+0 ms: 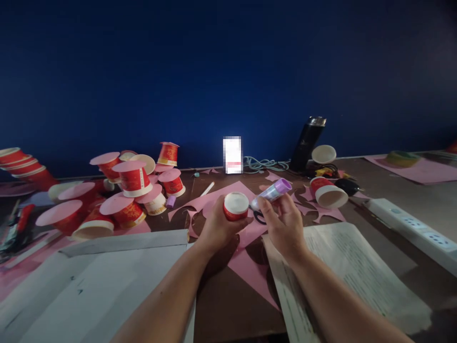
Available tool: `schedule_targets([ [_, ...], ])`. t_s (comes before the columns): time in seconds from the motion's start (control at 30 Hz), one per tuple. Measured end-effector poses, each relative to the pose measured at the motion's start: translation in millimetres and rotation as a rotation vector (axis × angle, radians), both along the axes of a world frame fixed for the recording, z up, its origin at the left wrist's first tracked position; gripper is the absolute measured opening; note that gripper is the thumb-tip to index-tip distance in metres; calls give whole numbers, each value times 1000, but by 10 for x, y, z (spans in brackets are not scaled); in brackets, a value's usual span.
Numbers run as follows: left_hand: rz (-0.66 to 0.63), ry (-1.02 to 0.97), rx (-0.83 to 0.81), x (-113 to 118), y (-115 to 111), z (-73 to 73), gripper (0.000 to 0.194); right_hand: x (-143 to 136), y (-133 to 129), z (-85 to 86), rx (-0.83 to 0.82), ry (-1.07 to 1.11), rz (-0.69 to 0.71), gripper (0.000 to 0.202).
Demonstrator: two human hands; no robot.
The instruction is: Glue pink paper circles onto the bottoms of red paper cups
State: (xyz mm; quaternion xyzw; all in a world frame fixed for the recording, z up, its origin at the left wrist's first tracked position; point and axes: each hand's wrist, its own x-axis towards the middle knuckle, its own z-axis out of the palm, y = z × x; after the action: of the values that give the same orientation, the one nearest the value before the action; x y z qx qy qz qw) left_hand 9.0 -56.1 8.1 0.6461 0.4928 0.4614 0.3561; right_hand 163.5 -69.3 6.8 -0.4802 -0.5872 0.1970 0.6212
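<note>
My left hand (217, 226) is wrapped round a red paper cup (236, 206), its whitish round end facing up. In my right hand (283, 224) is a purple glue stick (273, 191), tilted, with its white tip pointing left toward the cup and almost at its rim. Whether the tip touches the cup I cannot tell. Black scissor handles (259, 217) show partly between the hands. Beneath them lie pink paper scraps (250, 267) with round cut-outs. A purple cap (171, 202) stands to the left, beside the other cups.
Several red cups topped with pink discs (130, 176) crowd the left side. Stacked cups (26, 166) lean farther left. A lit phone (233, 155) and a black flask (309, 143) stand at the wall. On the right are a power strip (414, 228) and printed sheets (357, 267).
</note>
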Motion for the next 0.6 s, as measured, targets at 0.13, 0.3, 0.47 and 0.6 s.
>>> schedule_targets([
  [0.13, 38, -58, 14, -10, 15, -17, 52, 7, 37, -32, -26, 76, -10, 30],
  [0.3, 65, -15, 3, 45, 33, -100, 52, -3, 7, -33, 39, 130, 83, 25],
  [0.47, 67, -48, -20, 57, 67, -140, 49, -1, 50, -58, -65, 5, 21, 20],
  [0.6, 140, -86, -23, 35, 128, -126, 48, 23, 167, -133, -142, 45, -13, 25],
])
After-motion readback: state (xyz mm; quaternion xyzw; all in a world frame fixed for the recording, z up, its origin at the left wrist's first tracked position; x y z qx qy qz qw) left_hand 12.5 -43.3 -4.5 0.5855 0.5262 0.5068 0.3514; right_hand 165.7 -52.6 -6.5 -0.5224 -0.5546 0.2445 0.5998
